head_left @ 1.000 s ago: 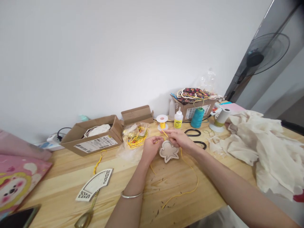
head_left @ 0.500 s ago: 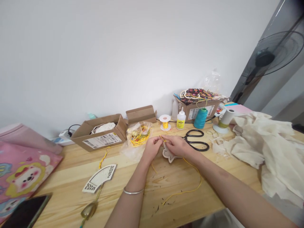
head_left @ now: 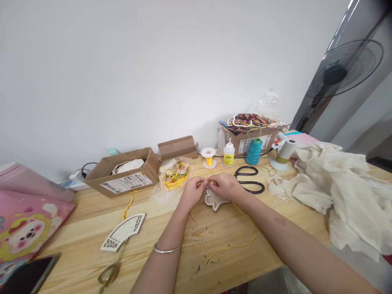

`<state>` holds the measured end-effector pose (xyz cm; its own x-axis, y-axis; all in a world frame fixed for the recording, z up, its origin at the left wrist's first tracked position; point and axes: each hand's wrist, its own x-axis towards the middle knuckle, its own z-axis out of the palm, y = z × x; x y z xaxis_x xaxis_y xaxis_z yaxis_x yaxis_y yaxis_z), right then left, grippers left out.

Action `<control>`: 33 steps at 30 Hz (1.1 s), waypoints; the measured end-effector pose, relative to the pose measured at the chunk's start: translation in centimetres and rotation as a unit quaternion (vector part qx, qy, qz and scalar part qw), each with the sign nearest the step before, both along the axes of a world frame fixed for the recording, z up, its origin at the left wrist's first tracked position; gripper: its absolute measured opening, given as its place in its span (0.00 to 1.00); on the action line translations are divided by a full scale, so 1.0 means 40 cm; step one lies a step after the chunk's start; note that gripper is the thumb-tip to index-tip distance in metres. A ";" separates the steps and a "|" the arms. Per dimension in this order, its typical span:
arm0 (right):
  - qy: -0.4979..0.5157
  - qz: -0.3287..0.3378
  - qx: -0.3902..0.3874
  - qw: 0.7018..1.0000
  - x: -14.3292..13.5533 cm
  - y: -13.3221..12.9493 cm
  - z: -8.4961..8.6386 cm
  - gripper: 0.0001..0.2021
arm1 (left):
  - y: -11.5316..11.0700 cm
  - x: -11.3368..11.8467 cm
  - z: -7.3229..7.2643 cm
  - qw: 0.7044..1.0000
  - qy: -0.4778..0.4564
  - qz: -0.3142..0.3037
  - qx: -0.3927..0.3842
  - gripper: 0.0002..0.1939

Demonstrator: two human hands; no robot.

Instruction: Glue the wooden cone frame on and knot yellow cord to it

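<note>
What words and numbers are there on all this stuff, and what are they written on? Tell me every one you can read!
None can be read for sure:
White label on the left cardboard box: print and barcode, too small.
White label on the right cardboard box: too small and partly hidden.
Yellow label on the white bottle: too blurred.
Pink bag: cartoon pictures, no clear words.

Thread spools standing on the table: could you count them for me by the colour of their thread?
Yellow spool: 1
Teal spool: 1
Olive spool with a white top: 1
Total: 3
</note>
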<state>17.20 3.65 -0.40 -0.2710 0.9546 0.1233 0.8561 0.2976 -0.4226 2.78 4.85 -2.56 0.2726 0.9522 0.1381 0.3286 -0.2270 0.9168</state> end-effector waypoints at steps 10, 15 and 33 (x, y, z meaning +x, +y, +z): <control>0.040 -0.047 -0.005 0.998 0.004 0.014 -0.010 0.08 | 0.001 -0.001 -0.005 0.999 0.026 0.043 -0.004 0.08; 0.077 -0.056 0.008 0.995 0.007 0.016 -0.006 0.08 | 0.002 -0.001 -0.007 0.996 -0.049 0.061 -0.043 0.07; 0.082 -0.014 0.076 0.994 -0.001 0.002 0.007 0.07 | 0.009 -0.005 -0.016 0.983 -0.123 0.110 -0.078 0.10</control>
